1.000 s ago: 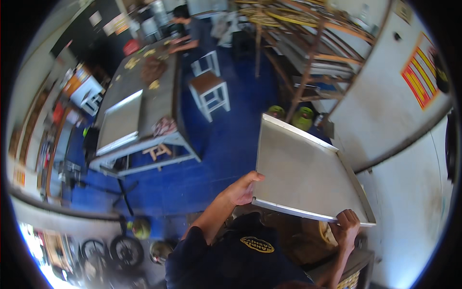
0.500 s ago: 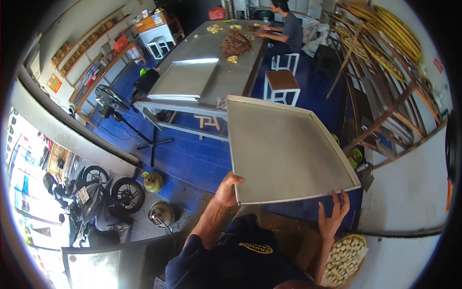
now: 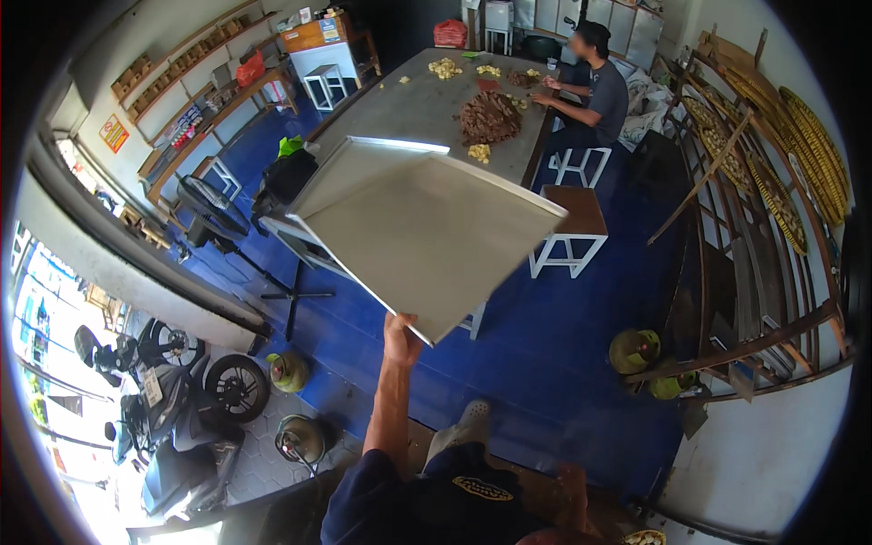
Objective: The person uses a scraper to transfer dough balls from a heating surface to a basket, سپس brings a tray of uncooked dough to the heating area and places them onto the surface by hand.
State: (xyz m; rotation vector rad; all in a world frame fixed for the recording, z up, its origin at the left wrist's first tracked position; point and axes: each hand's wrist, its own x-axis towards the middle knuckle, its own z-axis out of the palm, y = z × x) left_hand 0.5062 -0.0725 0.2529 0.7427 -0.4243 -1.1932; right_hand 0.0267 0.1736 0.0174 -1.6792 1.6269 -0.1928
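Observation:
My left hand (image 3: 401, 341) grips a large, flat, square metal baking tray (image 3: 436, 227) by its near corner. It is held out in front of me, over the near end of the table (image 3: 445, 91) and partly over the floor. Behind it, another metal tray (image 3: 350, 163) lies on the table, mostly covered from sight by the held one. My right hand (image 3: 572, 486) is low beside my body, away from the tray; it is dark and smeared, so its fingers cannot be made out.
A person (image 3: 595, 91) sits at the table's far right beside a brown heap (image 3: 490, 118) and small yellowish piles. A stool (image 3: 572, 227) stands right of the tray, a standing fan (image 3: 213, 213) left. Gas cylinders (image 3: 634, 350) sit by the rack (image 3: 727, 236) on the right.
The tray has swung left and forward toward the table in my left hand. My right hand has left the tray's near right corner and dropped to my side.

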